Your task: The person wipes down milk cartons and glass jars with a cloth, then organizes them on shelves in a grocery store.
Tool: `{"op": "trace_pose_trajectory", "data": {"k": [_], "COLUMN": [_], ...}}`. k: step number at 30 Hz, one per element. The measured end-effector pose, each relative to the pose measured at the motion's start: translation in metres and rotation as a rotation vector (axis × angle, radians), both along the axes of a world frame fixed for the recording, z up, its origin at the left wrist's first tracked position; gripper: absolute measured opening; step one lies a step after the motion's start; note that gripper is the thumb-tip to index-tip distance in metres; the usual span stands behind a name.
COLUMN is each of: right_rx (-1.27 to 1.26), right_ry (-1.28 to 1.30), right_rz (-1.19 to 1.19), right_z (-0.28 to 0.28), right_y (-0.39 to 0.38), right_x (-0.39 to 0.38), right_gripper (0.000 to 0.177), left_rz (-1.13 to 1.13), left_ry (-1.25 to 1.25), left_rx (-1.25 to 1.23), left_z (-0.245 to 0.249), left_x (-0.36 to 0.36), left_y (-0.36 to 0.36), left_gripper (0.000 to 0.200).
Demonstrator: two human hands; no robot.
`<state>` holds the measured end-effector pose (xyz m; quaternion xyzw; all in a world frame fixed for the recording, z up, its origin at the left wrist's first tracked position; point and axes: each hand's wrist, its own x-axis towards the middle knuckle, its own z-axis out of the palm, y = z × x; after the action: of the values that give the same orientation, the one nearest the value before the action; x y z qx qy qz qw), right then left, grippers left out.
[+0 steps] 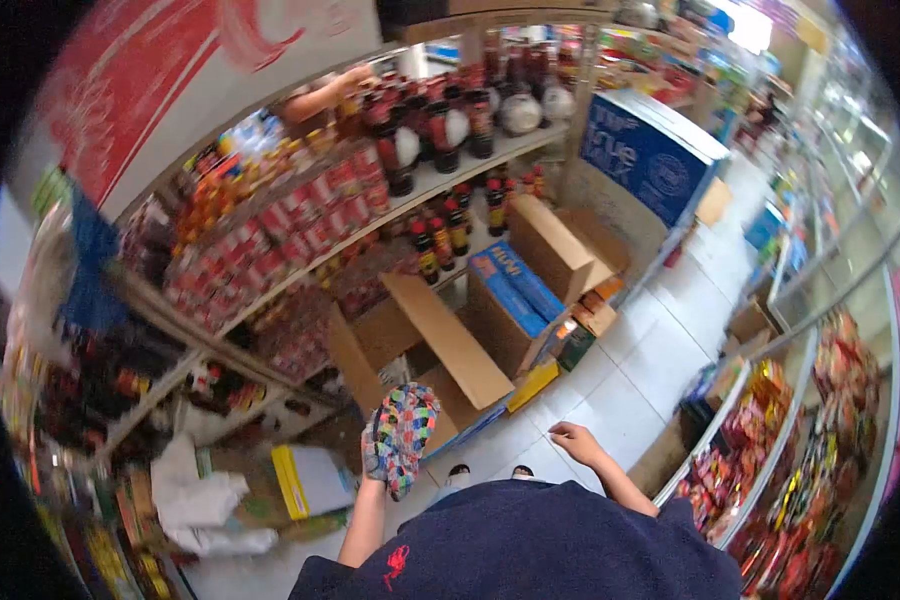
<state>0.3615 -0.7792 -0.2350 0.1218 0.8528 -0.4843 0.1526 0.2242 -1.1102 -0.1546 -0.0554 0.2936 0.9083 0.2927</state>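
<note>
In my left hand (374, 460) is a multicoloured patchwork cloth rag (402, 435), which hides most of the fingers. The rag hangs beside an open cardboard box (450, 345) with its flaps up. Over the tiled floor, my right hand (576, 441) hangs free, its fingers loosely bent and apart, holding nothing. Blue-and-orange packs (515, 285) sit within the boxes ahead of me. A yellow-edged white box (312, 482) lies on the lower left, near my left forearm.
Shelves (410, 198) of bottles and red-and-white packs stand ahead. A large blue-and-white carton (650, 160) stands at the right end of the shelving. Snack racks (750, 425) line the right side, with a white tiled aisle (660, 345) between. Another person's arm (325, 95) shows behind the shelf.
</note>
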Motion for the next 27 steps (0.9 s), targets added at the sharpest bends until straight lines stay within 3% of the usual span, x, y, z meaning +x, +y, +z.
{"op": "trace_pose_trajectory", "data": {"k": [1,3,5,7,8,9,10,11,12,14,16,17,20,24,26,27], "right_rx": [-0.061,-0.275,-0.304,-0.386,-0.441,-0.432,-0.480,-0.524,-0.514,-0.477,-0.411,-0.502,-0.586,-0.451,-0.226,-0.195], "right_ry": [0.053,0.129,0.203,0.291,0.316,0.319,0.429,0.545,0.561,0.592,0.718,0.786,0.880,0.772,0.783,0.742], "right_rz": [-0.186,-0.484,-0.544,-0.541,-0.534,-0.568,-0.587,-0.595,-0.605,-0.781,-0.933,-0.991,-1.051,-1.059,-0.997,-1.012], "right_z": [-0.002,0.008,0.037,0.064,0.073,0.073,0.072,0.073,0.076,0.079,0.064,0.067,0.096,0.099,0.098,0.091], "right_y": [0.001,-0.009,-0.025,-0.036,-0.037,-0.037,-0.032,-0.022,-0.008,0.018,0.066,0.093,0.172,0.261,0.285,0.294], "right_x": [0.011,0.025,0.025,0.022,0.022,0.025,0.025,0.026,0.029,0.045,0.061,0.070,0.094,0.110,0.107,0.108], "right_gripper": [0.027,0.025,0.027,0.039,0.050,0.050,0.061,0.074,0.074,0.084,0.085,0.084,0.079,0.069,0.057,0.057], "left_rz": [-0.103,-0.281,-0.404,-0.683,-0.803,-0.854,-0.893,-0.857,-0.817,-0.516,-0.760,-0.806,-0.939,-1.002,-1.010,-0.964], "left_ry": [0.062,-0.009,-0.085,0.613,0.533,0.620,0.714,0.739,0.766,1.429,0.899,1.005,1.058,1.073,1.098,1.437], "left_rx": [-0.085,-0.002,0.036,-0.450,-0.437,-0.458,-0.476,-0.464,-0.457,-0.477,-0.366,-0.346,-0.254,-0.227,-0.308,-0.430], "left_z": [0.011,-0.004,-0.003,0.009,0.024,0.012,-0.005,-0.025,-0.037,-0.031,-0.007,0.004,0.050,0.049,0.056,0.047], "left_x": [-0.008,-0.029,-0.033,-0.034,-0.029,-0.022,-0.016,-0.007,0.005,0.028,0.056,0.067,0.089,0.090,0.082,0.072], "left_y": [0.011,0.033,0.067,0.116,0.140,0.161,0.190,0.220,0.248,0.299,0.361,0.390,0.460,0.522,0.524,0.523], "left_gripper": [0.049,0.045,0.041,0.035,0.030,0.029,0.028,0.028,0.029,0.034,0.048,0.059,0.056,0.044,0.036,0.031]}}
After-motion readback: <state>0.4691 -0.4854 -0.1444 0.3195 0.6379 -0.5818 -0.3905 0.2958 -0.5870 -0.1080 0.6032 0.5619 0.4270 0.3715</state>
